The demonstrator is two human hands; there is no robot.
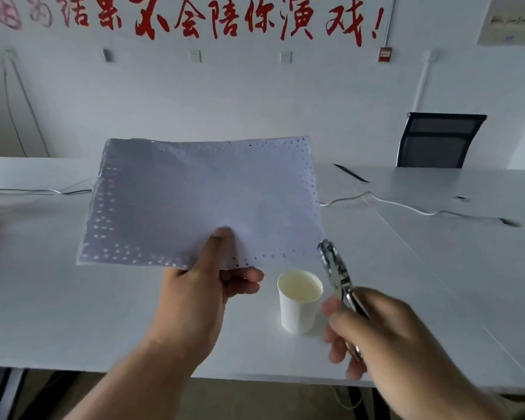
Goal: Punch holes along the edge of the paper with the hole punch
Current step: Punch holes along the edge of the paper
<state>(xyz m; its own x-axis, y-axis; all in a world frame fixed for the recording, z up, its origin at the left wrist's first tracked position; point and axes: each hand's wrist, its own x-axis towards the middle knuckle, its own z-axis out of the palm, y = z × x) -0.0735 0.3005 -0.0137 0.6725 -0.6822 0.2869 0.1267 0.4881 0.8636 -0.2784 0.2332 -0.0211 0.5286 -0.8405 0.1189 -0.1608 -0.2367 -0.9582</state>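
A white sheet of paper [200, 195] is held up above the table, with rows of small holes along all of its edges. My left hand [203, 286] pinches its near edge, thumb on top and fingers underneath. My right hand [373, 331] grips the handles of a metal plier-type hole punch [335, 271]. The punch's head points up and away, just off the paper's near right corner, not touching it.
A white paper cup [299, 301] stands on the white table [73, 313] between my hands. White cables [406, 207] run across the table behind the paper. A black chair [437, 140] stands at the far right, against the wall.
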